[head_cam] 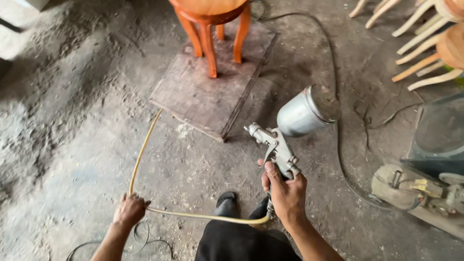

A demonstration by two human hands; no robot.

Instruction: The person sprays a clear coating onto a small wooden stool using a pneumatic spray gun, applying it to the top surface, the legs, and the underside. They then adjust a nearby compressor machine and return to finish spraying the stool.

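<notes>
My right hand (286, 192) is closed tight round the grip of the spray gun (290, 133), metal cup up, nozzle toward the orange stool (211, 26). My left hand (129, 210) is fisted on the yellow hose (145, 145), which runs to the gun's base. Stool stands at the far edge of a wooden board (203, 96) on the dusty floor (63, 121). Bare stools (425, 38) lie far right.

Bare forearms; black trousers (241, 244); dark sandal (225, 200).
</notes>
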